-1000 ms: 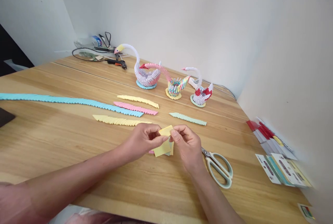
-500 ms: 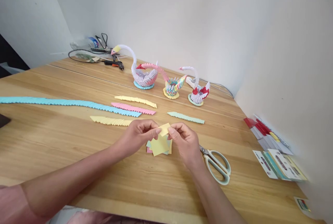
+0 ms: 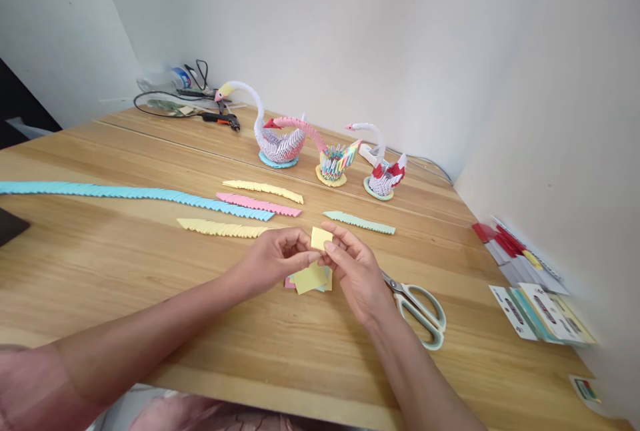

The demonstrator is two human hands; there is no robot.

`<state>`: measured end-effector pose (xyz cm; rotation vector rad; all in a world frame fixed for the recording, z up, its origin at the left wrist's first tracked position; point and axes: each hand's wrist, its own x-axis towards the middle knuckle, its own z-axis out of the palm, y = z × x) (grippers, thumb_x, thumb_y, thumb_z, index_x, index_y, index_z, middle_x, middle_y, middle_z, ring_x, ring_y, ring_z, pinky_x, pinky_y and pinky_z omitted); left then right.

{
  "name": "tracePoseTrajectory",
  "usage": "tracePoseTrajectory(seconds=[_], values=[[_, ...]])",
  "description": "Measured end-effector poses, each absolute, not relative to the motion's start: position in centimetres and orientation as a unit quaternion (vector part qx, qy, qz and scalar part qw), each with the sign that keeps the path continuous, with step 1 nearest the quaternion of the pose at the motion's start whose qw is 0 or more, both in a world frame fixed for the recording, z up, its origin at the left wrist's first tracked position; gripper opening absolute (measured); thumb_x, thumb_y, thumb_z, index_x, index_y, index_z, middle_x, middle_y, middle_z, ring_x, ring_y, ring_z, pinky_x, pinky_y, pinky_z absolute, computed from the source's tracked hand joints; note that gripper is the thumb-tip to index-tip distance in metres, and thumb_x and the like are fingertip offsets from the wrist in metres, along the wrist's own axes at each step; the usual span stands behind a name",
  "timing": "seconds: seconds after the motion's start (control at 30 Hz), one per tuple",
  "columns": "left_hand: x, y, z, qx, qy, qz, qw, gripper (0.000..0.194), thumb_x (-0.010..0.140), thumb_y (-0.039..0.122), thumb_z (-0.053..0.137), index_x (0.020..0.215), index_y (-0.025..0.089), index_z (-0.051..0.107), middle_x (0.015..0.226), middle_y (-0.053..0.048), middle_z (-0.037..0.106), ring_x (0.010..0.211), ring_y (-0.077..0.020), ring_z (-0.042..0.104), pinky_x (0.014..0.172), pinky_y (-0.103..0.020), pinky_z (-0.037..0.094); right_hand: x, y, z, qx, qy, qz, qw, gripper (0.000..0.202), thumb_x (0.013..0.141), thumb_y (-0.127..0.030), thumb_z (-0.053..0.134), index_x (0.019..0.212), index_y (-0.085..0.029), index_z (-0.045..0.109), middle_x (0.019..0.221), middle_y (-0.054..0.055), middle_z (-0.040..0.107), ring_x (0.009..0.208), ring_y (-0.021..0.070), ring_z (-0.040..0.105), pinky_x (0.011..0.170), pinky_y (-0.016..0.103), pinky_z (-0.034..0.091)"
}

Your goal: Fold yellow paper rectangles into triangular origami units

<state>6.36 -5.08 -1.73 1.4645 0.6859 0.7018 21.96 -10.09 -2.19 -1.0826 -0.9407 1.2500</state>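
Note:
A small folded piece of yellow paper point(image 3: 321, 238) is raised over the table between my two hands. My right hand point(image 3: 359, 272) pinches it, thumb on its front and fingers behind. The fingers of my left hand point(image 3: 283, 256) are closed at its left edge, the thumb pointing in just below it. Beneath the hands lies a small loose pile of square paper sheets point(image 3: 310, 279), yellow on top with pink and blue edges peeping out. Scissors point(image 3: 423, 316) with pale handles rest beside my right wrist.
Folded-paper strips lie ahead: a long blue one point(image 3: 125, 195), a pink one point(image 3: 260, 205), yellow ones point(image 3: 263, 188) and a green one point(image 3: 360, 222). Three paper swans point(image 3: 280, 149) stand farther back. A glue gun point(image 3: 220, 119) with its cable is at back left, paper packs point(image 3: 543, 311) at right.
The yellow paper, earlier stretched flat between both hands' fingertips, now looks more compact and upright, with my right thumb across its front. My left thumb has slid below it.

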Motion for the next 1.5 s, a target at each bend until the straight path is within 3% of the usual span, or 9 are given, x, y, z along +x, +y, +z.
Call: tracePoseTrajectory(seconds=[0.27,0.57,0.83,1.1,1.3,1.5], values=[[6.30,-4.96,-2.21,0.652,0.318,0.340,0.598,0.021,0.078,0.033,0.060,0.078,0.013,0.061,0.062,0.002,0.055,0.052,-0.0085,0.050,0.047,-0.019,0.042,21.34,-10.12,-2.30,-0.451,-0.346,0.569,0.594,0.034,0.071,-0.028,0.071,0.105,-0.023,0.066,0.073,-0.002,0.052,0.067,0.0103,0.053,0.070,0.026,0.048],[6.01,-5.33,-1.62,0.657,0.308,0.333,0.602,0.022,0.081,0.035,0.056,0.085,0.014,0.062,0.066,0.001,0.056,0.057,-0.0090,0.049,0.052,-0.019,0.041,21.22,-10.16,-2.15,-0.486,-0.398,0.513,0.585,0.035,0.073,-0.032,0.068,0.107,-0.023,0.065,0.069,-0.004,0.049,0.067,0.0119,0.055,0.070,0.028,0.048],[6.03,-5.06,-1.73,0.595,0.291,0.317,0.679,0.025,0.082,0.035,0.054,0.071,0.013,0.057,0.065,0.000,0.056,0.054,-0.0080,0.047,0.053,-0.020,0.039,21.32,-10.12,-2.11,-0.521,-0.444,0.446,0.577,0.030,0.075,-0.031,0.066,0.103,-0.021,0.065,0.066,-0.004,0.051,0.067,0.0122,0.055,0.067,0.026,0.044],[5.98,-4.83,-1.54,0.631,0.374,0.304,0.608,0.026,0.078,0.037,0.060,0.066,0.014,0.056,0.055,0.003,0.047,0.050,-0.0076,0.041,0.048,-0.019,0.034,21.35,-10.12,-2.71,-0.527,-0.480,0.416,0.564,0.029,0.078,-0.031,0.062,0.104,-0.020,0.063,0.067,-0.004,0.051,0.067,0.0123,0.055,0.065,0.025,0.044],[5.75,-4.72,-1.55,0.619,0.372,0.304,0.621,0.028,0.075,0.037,0.062,0.060,0.013,0.058,0.055,0.002,0.051,0.050,-0.0075,0.042,0.050,-0.020,0.035,21.62,-10.23,-2.37,-0.550,-0.524,0.360,0.542,0.030,0.079,-0.031,0.061,0.107,-0.019,0.063,0.066,-0.004,0.046,0.064,0.0113,0.050,0.061,0.024,0.041],[5.65,-4.52,-1.45,0.623,0.343,0.312,0.630,0.027,0.077,0.039,0.061,0.068,0.014,0.059,0.058,0.003,0.052,0.053,-0.0079,0.045,0.052,-0.020,0.036,21.68,-10.39,-2.46,-0.555,-0.559,0.320,0.526,0.030,0.079,-0.027,0.059,0.108,-0.019,0.063,0.066,-0.004,0.046,0.061,0.0104,0.048,0.060,0.024,0.041]])
